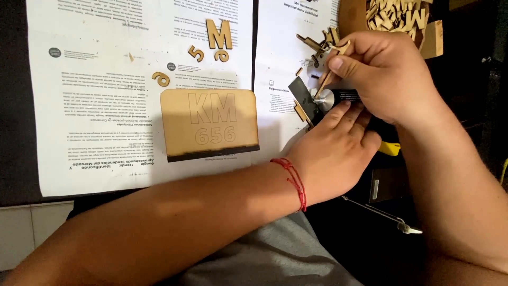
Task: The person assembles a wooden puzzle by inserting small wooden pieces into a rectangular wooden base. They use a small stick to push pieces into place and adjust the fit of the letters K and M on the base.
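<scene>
While the left hand [333, 145] lies flat with its fingers stretched out together, their tips touch a black cylinder [346, 96] with a shiny metal end, steadying it on the dark table [16, 106]. The right hand [386, 74] is above and just behind it, thumb and fingers pinched shut on a thin wooden stick [330, 71] whose lower end meets the metal end of the cylinder. A red string bracelet [296, 182] circles the left wrist. To the left of both hands, on printed paper sheets [95, 106], rests a light wooden plaque [209, 124] with engraved characters, set on a dark base. Loose wooden cut-out letters and numerals [218, 38] lie on the sheets beyond it, and a heap of wooden letter pieces [397, 16] sits behind the right hand
</scene>
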